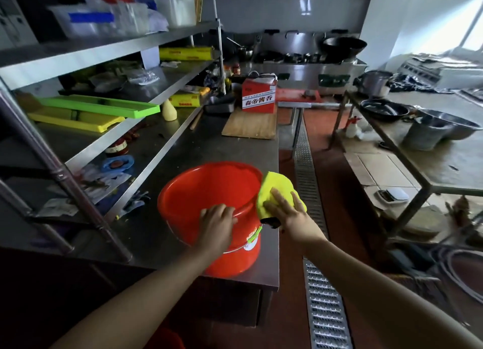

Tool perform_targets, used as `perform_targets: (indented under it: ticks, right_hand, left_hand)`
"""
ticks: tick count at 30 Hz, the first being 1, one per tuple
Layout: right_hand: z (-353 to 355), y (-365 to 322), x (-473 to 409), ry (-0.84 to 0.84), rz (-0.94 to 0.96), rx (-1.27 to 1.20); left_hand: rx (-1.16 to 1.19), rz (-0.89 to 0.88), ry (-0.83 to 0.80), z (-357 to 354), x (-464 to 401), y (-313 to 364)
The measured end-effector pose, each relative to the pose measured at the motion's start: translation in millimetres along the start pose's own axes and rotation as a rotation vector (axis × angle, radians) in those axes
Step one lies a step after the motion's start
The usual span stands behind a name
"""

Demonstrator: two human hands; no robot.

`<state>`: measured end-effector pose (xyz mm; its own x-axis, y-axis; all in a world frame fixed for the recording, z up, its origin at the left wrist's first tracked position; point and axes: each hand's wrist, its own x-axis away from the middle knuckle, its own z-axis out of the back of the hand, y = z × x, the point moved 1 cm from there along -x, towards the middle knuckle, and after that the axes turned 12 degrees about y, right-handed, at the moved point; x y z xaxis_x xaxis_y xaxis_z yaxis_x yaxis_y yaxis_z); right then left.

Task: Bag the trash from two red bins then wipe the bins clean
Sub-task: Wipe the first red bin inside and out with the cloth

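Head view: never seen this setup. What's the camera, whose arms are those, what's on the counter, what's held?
There is no robot. One wide-angle camera sits on a person's head, looking forward and down, so the two bare arms are theirs. The left hand grips the near rim of a red bin standing at the corner of a steel counter. The right hand presses a yellow cloth against the bin's right rim with straight fingers. Farther along the counter lie a wooden board and a red carton. Cluttered shelves stand on the left.
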<state>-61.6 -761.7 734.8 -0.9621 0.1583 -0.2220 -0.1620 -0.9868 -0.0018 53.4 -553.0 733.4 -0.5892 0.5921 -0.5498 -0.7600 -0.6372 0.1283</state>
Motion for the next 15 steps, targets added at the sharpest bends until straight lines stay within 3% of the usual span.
perform_targets:
  ticks: [4, 11, 15]
  right_hand:
    - [-5, -7, 11, 0.019, -0.074, -0.014]
    - [-10, -30, 18, 0.068, -0.121, -0.106]
    - [-22, -44, 17, -0.017, -0.14, -0.065]
  left_hand:
    - [0.132, 0.099, -0.029, 19, -46, -24]
    - [0.486, 0.474, -0.124, 33, -87, -44]
    - [0.499, 0.454, -0.186, 17, -78, -52]
